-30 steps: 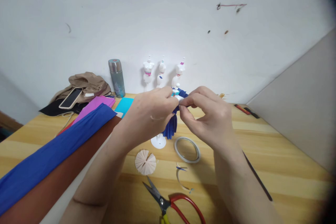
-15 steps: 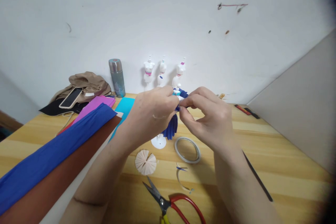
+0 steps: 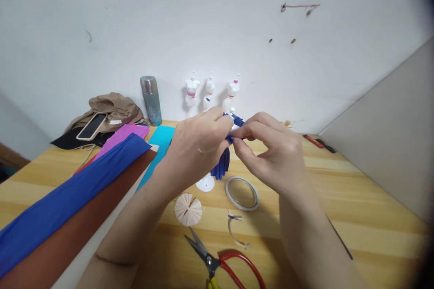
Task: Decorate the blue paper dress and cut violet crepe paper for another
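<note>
Close together over the middle of the table, both my hands are closed at a small white dress-form figure with blue crepe paper (image 3: 222,165) on it. My left hand (image 3: 203,137) wraps round the figure's far side, and its fingertips are partly hidden. My right hand (image 3: 271,144) pinches the blue paper between thumb and forefinger at the figure's waist. Pleats of the paper hang down below the hands. Beneath them shows a round white base (image 3: 205,183). A roll of double-sided tape (image 3: 242,193) and a pleated cream paper disc (image 3: 188,210) lie nearer me.
Red-handled scissors (image 3: 212,262) lie open at the front. Several white dress-form figures (image 3: 192,92) stand by the wall, with a grey flask (image 3: 151,101) to their left. Coloured paper sheets (image 3: 77,189), a phone (image 3: 91,126) and brown cloth (image 3: 115,104) occupy the left side.
My right hand and forearm have shifted slightly to the right. My left hand has turned a little at the figure, and both hands still hold on.
</note>
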Demonstrator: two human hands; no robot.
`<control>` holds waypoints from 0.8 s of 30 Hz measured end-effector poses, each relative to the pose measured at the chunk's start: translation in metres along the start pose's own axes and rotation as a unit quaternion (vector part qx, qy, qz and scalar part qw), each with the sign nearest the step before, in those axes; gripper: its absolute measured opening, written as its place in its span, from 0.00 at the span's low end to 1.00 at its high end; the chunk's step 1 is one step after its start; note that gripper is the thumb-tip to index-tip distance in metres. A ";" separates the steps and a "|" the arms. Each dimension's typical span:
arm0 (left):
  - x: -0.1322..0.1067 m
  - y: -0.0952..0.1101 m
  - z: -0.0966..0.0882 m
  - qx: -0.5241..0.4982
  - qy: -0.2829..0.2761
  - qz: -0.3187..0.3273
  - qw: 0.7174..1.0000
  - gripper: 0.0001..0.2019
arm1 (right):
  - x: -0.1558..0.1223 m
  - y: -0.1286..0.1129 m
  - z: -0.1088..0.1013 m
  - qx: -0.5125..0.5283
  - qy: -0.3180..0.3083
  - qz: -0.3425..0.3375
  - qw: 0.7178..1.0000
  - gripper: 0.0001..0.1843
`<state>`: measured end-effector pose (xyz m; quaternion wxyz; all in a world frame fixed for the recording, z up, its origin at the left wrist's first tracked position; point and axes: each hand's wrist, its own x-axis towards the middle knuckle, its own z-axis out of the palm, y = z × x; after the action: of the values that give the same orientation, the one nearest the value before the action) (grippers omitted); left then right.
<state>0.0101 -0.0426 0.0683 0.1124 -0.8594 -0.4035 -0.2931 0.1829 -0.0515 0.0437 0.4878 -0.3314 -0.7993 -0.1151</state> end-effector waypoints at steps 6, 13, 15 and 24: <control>-0.002 -0.001 0.002 -0.009 0.008 0.009 1.000 0.08 | 0.000 0.001 -0.002 0.002 -0.005 -0.007 1.000 0.09; -0.002 -0.002 0.003 0.001 0.016 0.031 0.999 0.11 | -0.001 0.002 -0.002 -0.008 -0.008 -0.017 1.000 0.08; -0.002 -0.002 0.004 0.003 0.017 0.030 0.999 0.12 | -0.001 0.001 -0.003 -0.016 -0.007 -0.018 1.000 0.08; -0.001 0.000 0.002 0.022 -0.004 0.011 1.000 0.10 | -0.002 -0.002 -0.003 -0.037 -0.018 -0.019 0.999 0.09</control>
<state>0.0099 -0.0421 0.0657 0.1328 -0.8622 -0.4008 -0.2800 0.1847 -0.0557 0.0437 0.4583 -0.3362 -0.8094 -0.1476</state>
